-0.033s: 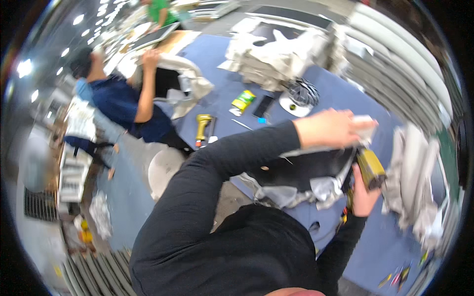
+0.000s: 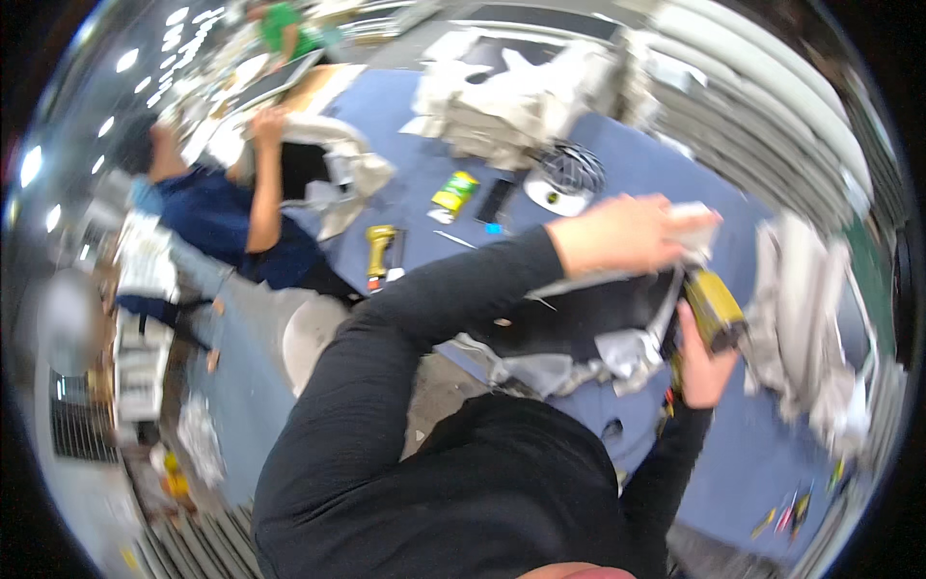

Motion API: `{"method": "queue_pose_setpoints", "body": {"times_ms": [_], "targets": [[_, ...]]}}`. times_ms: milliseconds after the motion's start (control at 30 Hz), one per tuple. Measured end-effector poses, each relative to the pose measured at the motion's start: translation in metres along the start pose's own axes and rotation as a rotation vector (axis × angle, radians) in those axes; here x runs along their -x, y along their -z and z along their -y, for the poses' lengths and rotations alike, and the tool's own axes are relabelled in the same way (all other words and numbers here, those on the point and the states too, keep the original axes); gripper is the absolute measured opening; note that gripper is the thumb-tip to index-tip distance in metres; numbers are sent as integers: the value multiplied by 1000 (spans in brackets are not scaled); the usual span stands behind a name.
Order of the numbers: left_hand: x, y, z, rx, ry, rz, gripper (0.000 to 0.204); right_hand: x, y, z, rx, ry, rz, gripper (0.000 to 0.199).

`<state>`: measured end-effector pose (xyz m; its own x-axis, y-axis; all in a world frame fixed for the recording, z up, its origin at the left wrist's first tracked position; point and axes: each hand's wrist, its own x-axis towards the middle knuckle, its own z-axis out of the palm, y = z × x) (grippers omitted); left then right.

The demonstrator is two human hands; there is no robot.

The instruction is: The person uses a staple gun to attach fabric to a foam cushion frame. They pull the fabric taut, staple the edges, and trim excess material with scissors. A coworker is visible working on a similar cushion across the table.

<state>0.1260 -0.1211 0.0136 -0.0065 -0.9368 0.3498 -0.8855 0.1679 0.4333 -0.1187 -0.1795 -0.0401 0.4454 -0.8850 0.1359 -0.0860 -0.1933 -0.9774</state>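
Note:
My left hand [image 2: 627, 232] reaches across a dark panel [image 2: 579, 314] wrapped in pale grey fabric [image 2: 617, 352] and grips the fabric's edge at the panel's far side. My right hand [image 2: 704, 365] holds a yellow and black power tool [image 2: 716, 309] against the panel's right edge, just under my left hand. Both arms wear black sleeves. The panel lies on a blue table [image 2: 752, 454]. The tool's tip is hidden behind the fabric.
A person in a dark blue shirt [image 2: 222, 217] works on another fabric-covered panel at the left. On the table lie a second yellow tool [image 2: 379, 246], a green and yellow pack [image 2: 455, 190] and a white disc [image 2: 559, 188]. Fabric piles [image 2: 521, 96] sit behind, more fabric [image 2: 801, 318] to the right. A round stool [image 2: 313, 333] stands below.

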Motion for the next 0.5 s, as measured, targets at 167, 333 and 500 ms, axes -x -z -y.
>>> {"method": "queue_pose_setpoints", "body": {"times_ms": [167,333,500], "targets": [[-6,14,-14,-18,82,132,78,6,0,11,-105,67,7,40],[-6,20,-23,-24,127,159,84,3,-1,36,-63,179,24,42],[-9,22,-27,-17,144,183,88,0,-4,31,16,290,28,48]]}}
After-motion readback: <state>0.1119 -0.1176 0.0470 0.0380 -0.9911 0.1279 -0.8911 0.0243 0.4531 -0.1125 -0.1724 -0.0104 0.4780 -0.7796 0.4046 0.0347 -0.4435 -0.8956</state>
